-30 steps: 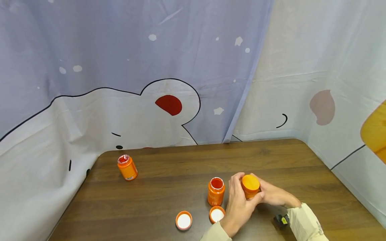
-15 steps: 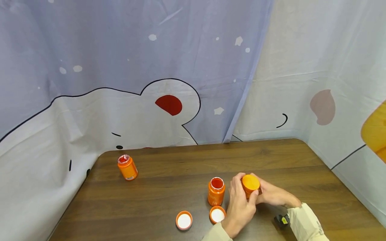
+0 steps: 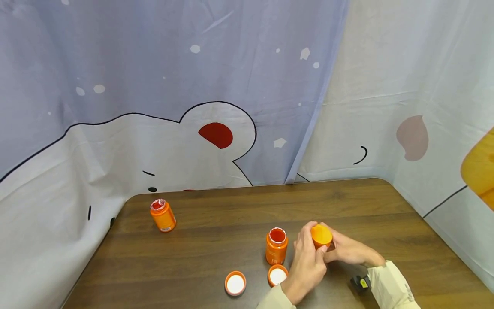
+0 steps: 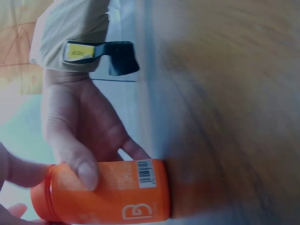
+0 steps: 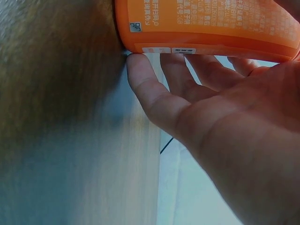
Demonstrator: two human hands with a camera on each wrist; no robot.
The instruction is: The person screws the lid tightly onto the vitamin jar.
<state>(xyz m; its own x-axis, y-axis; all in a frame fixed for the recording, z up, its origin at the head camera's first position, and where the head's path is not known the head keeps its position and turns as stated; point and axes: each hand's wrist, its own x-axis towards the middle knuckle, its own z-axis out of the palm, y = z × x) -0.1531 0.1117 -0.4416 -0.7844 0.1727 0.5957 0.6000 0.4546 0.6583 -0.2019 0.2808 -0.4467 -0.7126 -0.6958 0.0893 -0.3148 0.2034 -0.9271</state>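
Observation:
An orange bottle (image 3: 322, 243), topped by an orange lid (image 3: 321, 234), stands upright between both hands at the right of the table. My left hand (image 3: 307, 262) grips around the lid from the left. In the left wrist view, its fingers lie at the lid end of the bottle (image 4: 108, 199). Around the bottle's body curls my right hand (image 3: 349, 249), its thumb on the label side. The right wrist view has the fingers of the right hand (image 5: 225, 101) along the bottle's side, with its base at the tabletop.
Just left of the hands stands an uncovered orange bottle (image 3: 276, 246); another uncovered bottle (image 3: 163, 216) is at the far left. Two orange lids lie white inside up, one lid (image 3: 235, 283) apart and one lid (image 3: 277, 275) near the left wrist. A patterned curtain (image 3: 154, 86) hangs behind.
The left thumb has drawn back leftward around the lid, then shifted slightly lower. The bottle stays in place in the right hand, which has barely moved.

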